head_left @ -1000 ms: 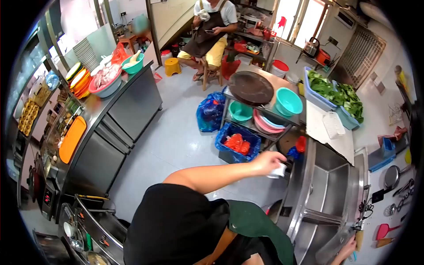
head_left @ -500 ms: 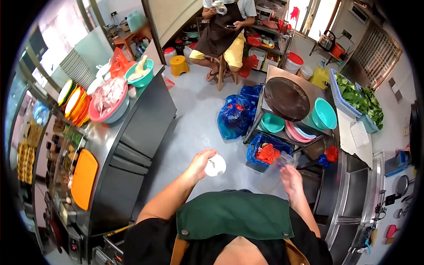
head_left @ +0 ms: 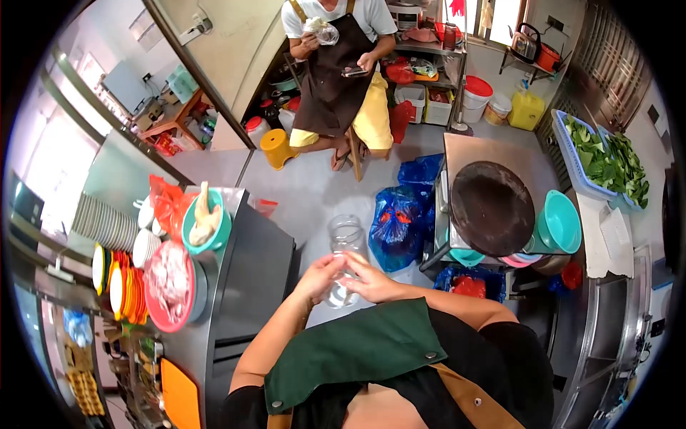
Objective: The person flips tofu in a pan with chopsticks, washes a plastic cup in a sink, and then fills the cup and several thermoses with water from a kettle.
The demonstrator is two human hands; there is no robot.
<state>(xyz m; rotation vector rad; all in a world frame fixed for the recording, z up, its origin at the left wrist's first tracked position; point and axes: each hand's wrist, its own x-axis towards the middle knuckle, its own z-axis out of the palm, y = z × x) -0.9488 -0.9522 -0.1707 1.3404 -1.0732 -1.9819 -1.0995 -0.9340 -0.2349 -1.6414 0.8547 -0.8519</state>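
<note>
A clear jar [head_left: 346, 236], see-through and seemingly of plastic or glass, is held in front of my apron, above the floor. My left hand [head_left: 319, 279] is closed at its left side, with the fingertips near its middle. From the other side my right hand [head_left: 371, 278] is closed on it too, and the fingers of both hands nearly meet. The white round piece that my left hand held earlier does not show; the hands may hide it.
Left, a steel counter [head_left: 262, 250] carries a basin of raw meat [head_left: 168, 282] and a teal bowl with poultry [head_left: 207, 222]. Right, a steel table [head_left: 475, 149] bears a dark round board [head_left: 493, 207]. Blue bags [head_left: 395, 239] lie beside it. Ahead sits a person [head_left: 339, 71] holding a phone.
My hands have come together on the jar, which was in my right hand at the right. The white round piece in my left hand has gone from sight. My view has turned.
</note>
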